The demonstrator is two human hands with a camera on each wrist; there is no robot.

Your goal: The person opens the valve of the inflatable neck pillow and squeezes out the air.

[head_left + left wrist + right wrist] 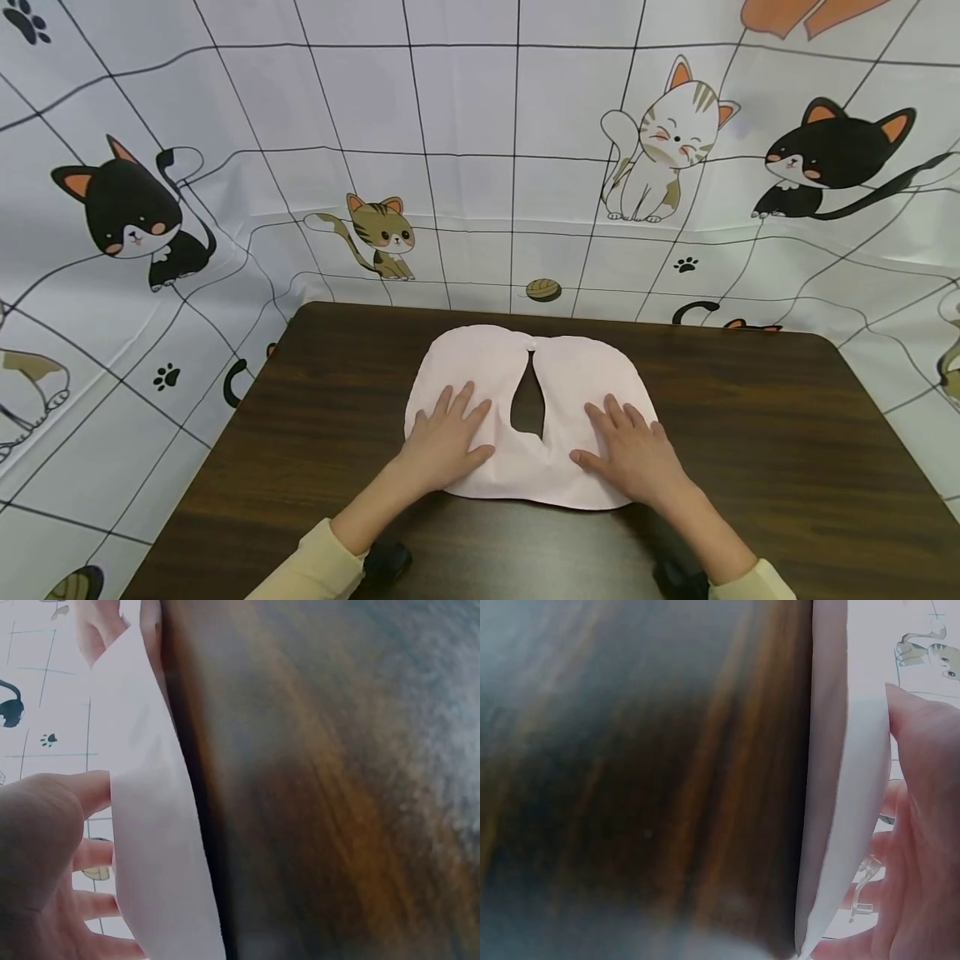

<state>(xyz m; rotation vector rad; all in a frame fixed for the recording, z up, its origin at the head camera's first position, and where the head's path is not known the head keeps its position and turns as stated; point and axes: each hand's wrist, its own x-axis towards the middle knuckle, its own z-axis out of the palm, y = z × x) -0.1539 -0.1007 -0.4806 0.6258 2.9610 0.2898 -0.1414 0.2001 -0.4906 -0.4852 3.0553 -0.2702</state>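
Observation:
A pale pink U-shaped neck pillow (480, 354) lies flat on the dark wooden table, its two rounded ends meeting at the far side around a narrow gap. On its left half rests my left hand (444, 442), fingers spread and straight. My right hand (633, 450) lies on the right half the same way, thumb pointing inward. Seen from low down in the left wrist view, the pillow (154, 802) has the fingertips touching its upper face. In the right wrist view, the thumb meets the pillow's side (847, 780), and a small clear plastic piece (865, 889) shows by the fingers.
The brown table (315, 400) reaches back to a white grid-patterned curtain (465, 183) printed with cartoon cats, which also hangs along both sides. Dark wrist devices (387, 562) sit under both forearms, below pale yellow sleeves (322, 567).

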